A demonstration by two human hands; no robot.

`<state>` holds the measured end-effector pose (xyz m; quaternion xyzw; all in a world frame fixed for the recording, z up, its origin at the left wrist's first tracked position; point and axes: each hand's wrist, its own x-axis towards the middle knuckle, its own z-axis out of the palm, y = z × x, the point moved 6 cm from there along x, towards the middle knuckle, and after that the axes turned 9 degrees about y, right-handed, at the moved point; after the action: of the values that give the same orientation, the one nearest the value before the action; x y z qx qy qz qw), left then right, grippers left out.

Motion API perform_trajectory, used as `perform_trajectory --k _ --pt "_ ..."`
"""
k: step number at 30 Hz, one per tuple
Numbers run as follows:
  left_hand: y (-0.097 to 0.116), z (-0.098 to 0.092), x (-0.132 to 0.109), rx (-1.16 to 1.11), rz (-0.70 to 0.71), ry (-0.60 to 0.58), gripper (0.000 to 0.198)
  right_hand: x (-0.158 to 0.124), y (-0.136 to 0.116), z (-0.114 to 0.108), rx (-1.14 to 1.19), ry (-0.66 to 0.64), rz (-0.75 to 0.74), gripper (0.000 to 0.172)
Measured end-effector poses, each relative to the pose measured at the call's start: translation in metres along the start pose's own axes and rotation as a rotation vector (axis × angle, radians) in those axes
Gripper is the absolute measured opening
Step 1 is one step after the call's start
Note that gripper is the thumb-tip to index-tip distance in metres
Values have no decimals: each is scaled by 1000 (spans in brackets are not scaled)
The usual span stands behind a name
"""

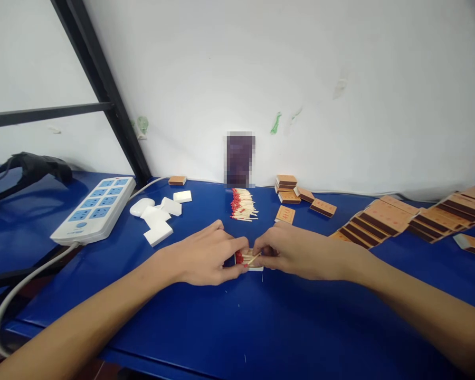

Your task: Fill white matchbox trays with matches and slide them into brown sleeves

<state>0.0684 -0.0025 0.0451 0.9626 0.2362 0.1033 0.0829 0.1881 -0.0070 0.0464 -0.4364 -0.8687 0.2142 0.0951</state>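
A small white matchbox tray [256, 269] with red-tipped matches in it lies on the blue table between my hands. My left hand [208, 254] is closed at the tray's left end, thumb near and index finger far. My right hand [291, 250] pinches a matchstick [255, 259] that lies slantwise over the tray, its head near my left thumb. Fingers hide both ends of the tray. Beyond it is a pile of loose matches [243, 205], red heads to the left. An orange matchbox sleeve [285, 214] lies just behind my right hand.
White trays [158, 232] and a white mouse [141, 206] lie left, beside a power strip [98, 208] with its cable. Several matchboxes [287, 182] are stacked at the back; rows of sleeves [388, 214] spread right. A pixelated dark object [239, 158] leans against the wall.
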Motion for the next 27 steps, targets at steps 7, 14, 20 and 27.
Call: perform_trajectory --k 7,14,20,27 --pt "-11 -4 -1 -16 -51 27 35 1 2 -2 -37 40 4 31" --pt "-20 1 0 -38 -27 45 36 2 8 -8 -69 121 -2 17" --pt "-24 10 3 -56 -54 82 29 4 15 -6 68 35 75 24" --pt "-25 14 4 -82 -49 125 20 11 18 2 190 45 67 24"
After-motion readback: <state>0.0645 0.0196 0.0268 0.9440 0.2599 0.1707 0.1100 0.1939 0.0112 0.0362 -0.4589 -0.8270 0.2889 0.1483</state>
